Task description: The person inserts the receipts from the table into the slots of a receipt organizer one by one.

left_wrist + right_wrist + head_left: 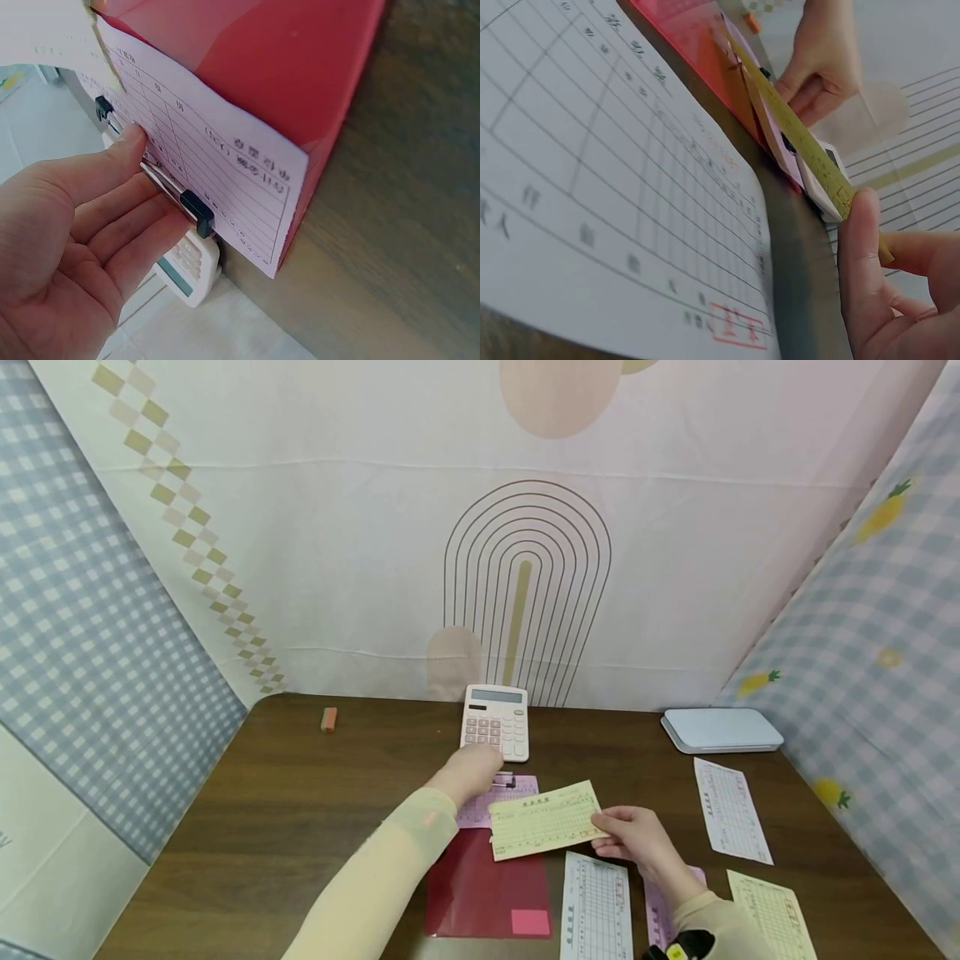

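Note:
My left hand [474,768] is at the top of a red clipboard [483,881] and grips its metal clip [169,180]. In the left wrist view the thumb presses on the clip from above while the fingers curl beneath it. A pink printed form [240,176] lies on the red surface at the clip end. My right hand [636,839] pinches the right edge of a yellow printed form [543,822] between thumb and fingers. That sheet is raised over the clipboard and hides part of the pink form.
A white calculator [517,727] stands just behind the clipboard. To the right lie white forms [596,906], a purple form [657,910] and another yellow form [776,906]. A pale flat case [722,730] is at the back right; an orange eraser [328,719] lies back left.

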Tool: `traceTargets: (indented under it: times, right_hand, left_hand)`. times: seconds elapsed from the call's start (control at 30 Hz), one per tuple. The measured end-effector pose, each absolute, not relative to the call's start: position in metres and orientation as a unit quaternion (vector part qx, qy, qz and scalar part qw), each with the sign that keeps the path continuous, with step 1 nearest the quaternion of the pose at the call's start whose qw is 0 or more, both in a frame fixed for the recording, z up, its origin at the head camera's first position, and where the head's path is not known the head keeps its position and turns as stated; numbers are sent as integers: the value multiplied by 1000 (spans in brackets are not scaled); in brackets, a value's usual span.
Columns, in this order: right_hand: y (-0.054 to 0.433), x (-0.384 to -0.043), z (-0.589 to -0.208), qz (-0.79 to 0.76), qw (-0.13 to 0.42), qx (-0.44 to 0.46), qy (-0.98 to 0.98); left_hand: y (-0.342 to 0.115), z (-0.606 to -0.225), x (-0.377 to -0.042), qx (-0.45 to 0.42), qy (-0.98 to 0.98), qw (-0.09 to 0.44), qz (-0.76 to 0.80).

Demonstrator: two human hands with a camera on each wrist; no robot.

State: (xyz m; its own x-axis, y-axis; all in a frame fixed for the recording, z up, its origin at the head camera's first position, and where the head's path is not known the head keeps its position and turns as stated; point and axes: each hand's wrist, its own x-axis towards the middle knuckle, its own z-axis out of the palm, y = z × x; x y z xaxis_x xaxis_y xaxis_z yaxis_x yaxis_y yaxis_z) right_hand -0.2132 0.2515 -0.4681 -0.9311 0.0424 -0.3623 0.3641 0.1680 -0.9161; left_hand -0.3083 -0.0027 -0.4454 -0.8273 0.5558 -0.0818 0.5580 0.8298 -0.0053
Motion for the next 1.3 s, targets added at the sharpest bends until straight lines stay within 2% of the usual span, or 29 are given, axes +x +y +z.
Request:
traceTargets:
  times: [0.3,0.5,0.7,1.0,1.3]
  right_hand:
    - [235,-209,-472,-632,162,112,750]
    - [219,-210,-476,-630,159,119,751]
    - [203,-213,-478,-636,165,118,745]
    - [186,-220,-480,-650,186,103,729]
    - [178,-224,-483,-650,178,117,730]
  left_hand:
    - [-4,-443,-310,291,955,49,0]
    - [-3,-446,-313,295,954,55,7]
    - [-3,-442,-314,278,956,90,31]
    - [-5,-438,-321,262,957,111,48]
    - [0,-438,-321,271,957,105,14]
